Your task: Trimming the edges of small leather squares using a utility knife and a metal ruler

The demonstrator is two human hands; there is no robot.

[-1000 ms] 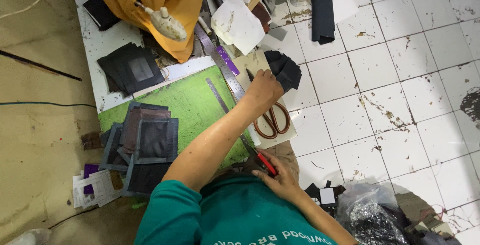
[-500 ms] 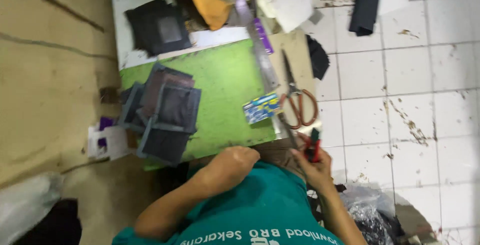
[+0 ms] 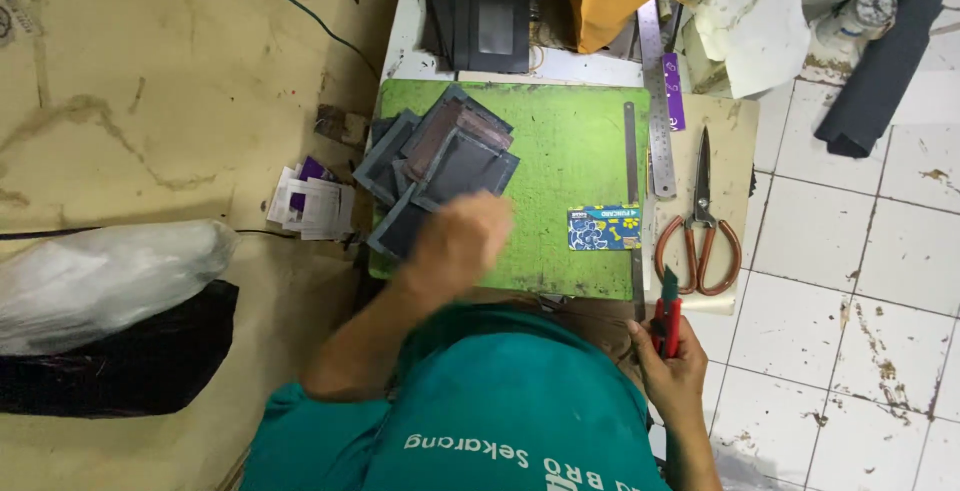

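**A:** What do you have on the left hand?

**B:** I see my left hand [image 3: 462, 241] over the near edge of the green cutting mat [image 3: 560, 151], right at the pile of dark grey fabric pieces [image 3: 440, 166]. It's blurred, fingers curled in, but I cannot tell whether it actually grips a piece or only touches the pile.

**A:** And the right?

**B:** My right hand [image 3: 672, 371] is off the mat's near right corner, closed around a red-handled cutter [image 3: 668, 316] that points up toward the mat.

**A:** Where does the pile sit?

**B:** On the mat's left half, pieces overlapping and fanned, a few hanging over the left edge.

**A:** Anything else close by?

**B:** A blue patterned card [image 3: 604, 228] lies flat on the mat near its right edge. A thin steel ruler [image 3: 632, 201] runs along that edge. Just beyond it, orange-handled scissors [image 3: 700, 221] rest closed on a beige board [image 3: 735, 151]. A second stack of dark pieces [image 3: 480, 21] sits on the white desk [image 3: 410, 41] past the mat's far side.
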